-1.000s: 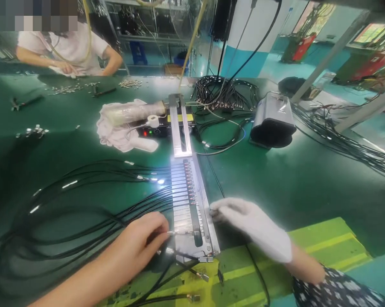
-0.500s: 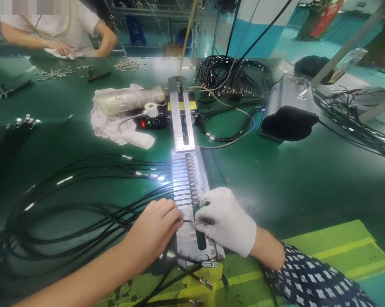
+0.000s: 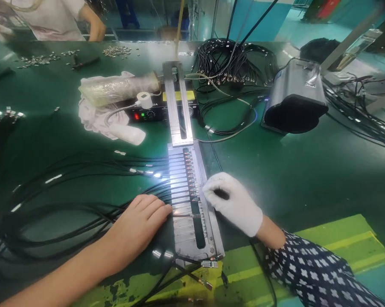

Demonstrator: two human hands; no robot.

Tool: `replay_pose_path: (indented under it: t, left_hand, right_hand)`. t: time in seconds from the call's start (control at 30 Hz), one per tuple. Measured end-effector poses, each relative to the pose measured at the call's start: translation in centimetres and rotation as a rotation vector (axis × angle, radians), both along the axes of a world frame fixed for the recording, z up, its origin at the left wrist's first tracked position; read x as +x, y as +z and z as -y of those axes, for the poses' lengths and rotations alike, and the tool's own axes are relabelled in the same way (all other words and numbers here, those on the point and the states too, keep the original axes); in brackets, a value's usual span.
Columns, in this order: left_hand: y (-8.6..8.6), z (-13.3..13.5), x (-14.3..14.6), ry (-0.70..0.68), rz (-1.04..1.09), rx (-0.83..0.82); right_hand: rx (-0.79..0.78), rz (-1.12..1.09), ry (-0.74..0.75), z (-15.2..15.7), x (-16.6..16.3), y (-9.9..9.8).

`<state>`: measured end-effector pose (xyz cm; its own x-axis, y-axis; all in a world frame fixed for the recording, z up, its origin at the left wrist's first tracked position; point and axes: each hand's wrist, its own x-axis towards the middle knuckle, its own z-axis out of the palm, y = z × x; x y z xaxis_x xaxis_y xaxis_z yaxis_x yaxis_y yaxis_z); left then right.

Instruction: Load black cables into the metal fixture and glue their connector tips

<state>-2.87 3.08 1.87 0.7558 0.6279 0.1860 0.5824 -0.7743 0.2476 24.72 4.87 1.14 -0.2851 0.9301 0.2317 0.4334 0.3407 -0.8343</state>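
Bare left hand (image 3: 144,226), fingers close together, lies against black cables (image 3: 157,186) coming in from the left and pinches a thin dark cable (image 3: 183,215). That one crosses the near half of the metal fixture (image 3: 182,244), its end over the long slot; the black ones fill the far half. At the fixture's right edge, the gloved right hand (image 3: 235,204) presses thumb and fingertips together, contents impossible to tell. Far right stands a grey device (image 3: 296,91).

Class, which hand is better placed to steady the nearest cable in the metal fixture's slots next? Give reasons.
Probably the bare left hand: it sits just where that cable enters the slotted metal fixture. The gloved right hand is at the opposite edge.
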Motion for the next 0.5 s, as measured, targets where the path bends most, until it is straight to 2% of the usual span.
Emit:
replay_pose_path:
  t: [0.13,0.33,0.5]
  left_hand:
    - [-0.5,-0.2,-0.4,0.023,0.128,-0.017]
    - [-1.2,-0.3,-1.1,0.029,0.131,-0.074]
    - [-0.5,-1.6,-0.6,-0.011,0.138,-0.183]
  right_hand:
    - [-0.011,0.006,-0.033,-0.3,0.4,-0.3]
    - [0.001,0.041,-0.024,-0.4,0.4,-0.4]
    - [-0.005,0.058,-0.024,-0.4,0.5,-0.4]
